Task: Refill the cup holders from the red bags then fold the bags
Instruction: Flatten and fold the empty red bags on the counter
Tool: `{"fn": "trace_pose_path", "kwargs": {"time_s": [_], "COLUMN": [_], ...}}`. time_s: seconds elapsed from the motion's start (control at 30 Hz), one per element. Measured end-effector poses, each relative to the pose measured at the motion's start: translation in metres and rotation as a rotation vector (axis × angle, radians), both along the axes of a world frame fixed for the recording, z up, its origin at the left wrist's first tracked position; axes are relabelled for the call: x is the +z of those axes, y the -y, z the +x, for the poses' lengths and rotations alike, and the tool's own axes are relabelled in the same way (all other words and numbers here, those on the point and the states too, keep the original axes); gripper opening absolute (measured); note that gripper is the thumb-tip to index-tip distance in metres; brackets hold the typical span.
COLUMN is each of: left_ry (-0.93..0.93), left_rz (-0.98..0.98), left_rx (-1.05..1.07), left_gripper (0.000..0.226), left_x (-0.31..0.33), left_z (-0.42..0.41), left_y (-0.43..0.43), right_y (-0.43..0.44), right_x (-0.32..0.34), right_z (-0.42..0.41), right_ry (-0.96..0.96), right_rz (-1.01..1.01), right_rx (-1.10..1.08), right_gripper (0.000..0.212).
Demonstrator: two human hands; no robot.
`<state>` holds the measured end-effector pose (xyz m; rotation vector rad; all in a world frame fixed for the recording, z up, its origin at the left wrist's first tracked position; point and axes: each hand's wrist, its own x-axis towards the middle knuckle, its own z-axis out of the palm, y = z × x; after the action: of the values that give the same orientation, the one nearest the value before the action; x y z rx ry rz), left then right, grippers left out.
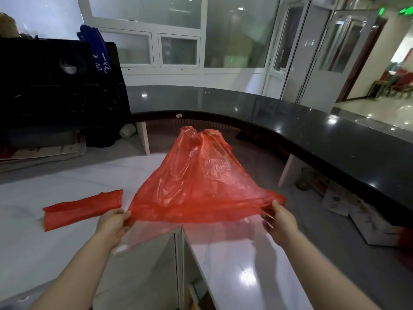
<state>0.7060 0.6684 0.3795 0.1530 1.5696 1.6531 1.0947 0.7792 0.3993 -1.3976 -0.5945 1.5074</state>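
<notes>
A thin red plastic bag (196, 182) is stretched out in the air in front of me, its far end bunched and raised. My left hand (112, 223) pinches its near left corner. My right hand (279, 220) grips its near right corner. A second red bag (82, 209), folded into a flat strip, lies on the white counter (55, 231) to the left of my left hand. No cup holders are clearly visible.
The white counter has a corner gap (181, 265) below my hands. A dark curved counter (312, 130) wraps the back and right. A black rack (55, 90) stands at the left. Cardboard boxes (357, 211) lie under the right counter.
</notes>
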Motion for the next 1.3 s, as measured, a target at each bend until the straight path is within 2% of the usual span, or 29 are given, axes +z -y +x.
{"fn": "trace_pose_path", "kwargs": {"time_s": [0.23, 0.33, 0.4, 0.5, 0.63, 0.7, 0.8, 0.9, 1.03, 1.17, 1.23, 1.3], "left_ry": [-0.338, -0.446, -0.503, -0.513, -0.518, -0.544, -0.579, -0.58, -0.589, -0.596, -0.579, -0.561], "left_rz": [-0.08, -0.129, -0.174, -0.198, -0.193, -0.188, -0.173, -0.166, -0.172, -0.178, -0.178, -0.184], "left_rx": [-0.006, -0.079, -0.16, -0.25, -0.364, -0.398, -0.426, -0.441, -0.443, -0.419, -0.375, -0.336], "left_gripper": [0.025, 0.032, 0.041, 0.049, 0.058, 0.059, 0.06, 0.063, 0.063, 0.061, 0.059, 0.058], "left_x": [-0.007, -0.012, -0.013, -0.009, -0.003, 0.001, 0.008, 0.013, 0.013, 0.011, 0.011, 0.01], "left_z": [-0.022, -0.031, -0.038, -0.045, -0.044, -0.045, -0.05, -0.056, -0.063, -0.066, -0.067, -0.067], "left_y": [0.012, 0.018, 0.026, 0.034, 0.042, 0.044, 0.046, 0.049, 0.055, 0.059, 0.062, 0.065], "right_y": [0.014, 0.022, 0.024, 0.025, 0.022, 0.019, 0.015, 0.014, 0.016, 0.015, 0.015, 0.014], "right_x": [-0.011, -0.016, -0.02, -0.024, -0.027, -0.03, -0.027, -0.018, -0.009, -0.007, -0.011, -0.017], "right_z": [-0.012, -0.013, -0.008, -0.005, -0.012, -0.013, -0.013, -0.015, -0.017, -0.019, -0.024, -0.027], "right_ry": [0.003, 0.181, 0.225, 0.123, 0.027, 0.001, 0.041, 0.064, 0.142, 0.136, 0.289, 0.557], "right_rz": [-0.018, 0.002, 0.034, 0.075, 0.083, 0.086, 0.127, 0.158, 0.159, 0.108, 0.112, 0.168], "right_rx": [-0.107, -0.14, -0.155, -0.114, -0.12, -0.106, 0.033, 0.14, 0.266, 0.32, 0.308, 0.264], "right_gripper": [0.018, 0.02, 0.027, 0.03, 0.012, 0.025, 0.061, 0.08, 0.095, 0.09, 0.082, 0.074]}}
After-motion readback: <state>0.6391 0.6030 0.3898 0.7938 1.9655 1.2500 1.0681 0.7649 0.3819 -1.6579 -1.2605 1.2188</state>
